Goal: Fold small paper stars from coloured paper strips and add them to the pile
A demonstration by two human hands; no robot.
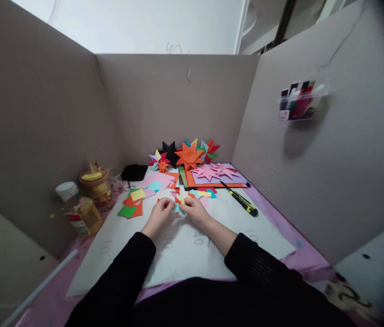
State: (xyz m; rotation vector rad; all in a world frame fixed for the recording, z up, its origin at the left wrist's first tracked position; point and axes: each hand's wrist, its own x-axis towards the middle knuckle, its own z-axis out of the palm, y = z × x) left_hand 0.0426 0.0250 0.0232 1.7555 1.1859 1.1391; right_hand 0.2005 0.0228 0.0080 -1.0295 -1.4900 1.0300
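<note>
Both hands meet over the white board (181,259) near the middle of the table. Between the fingertips is a small light blue piece of paper (177,209); its folds are too small to make out. My left hand (161,211) pinches it from the left, and my right hand (195,211) grips it from the other side. Just beyond the fingers lie small coloured paper pieces, among them a yellow slip (204,194). Left of my left hand are loose paper squares, including a green square (127,211) and a yellow square (137,194).
Folded paper stars, such as an orange star (189,156) and a pink star (207,171), stand or lie at the back. A yellow-black utility knife (243,200) lies right. A white-capped bottle (79,211) and a yellow-lidded jar (97,188) stand left. Grey walls (178,100) enclose three sides.
</note>
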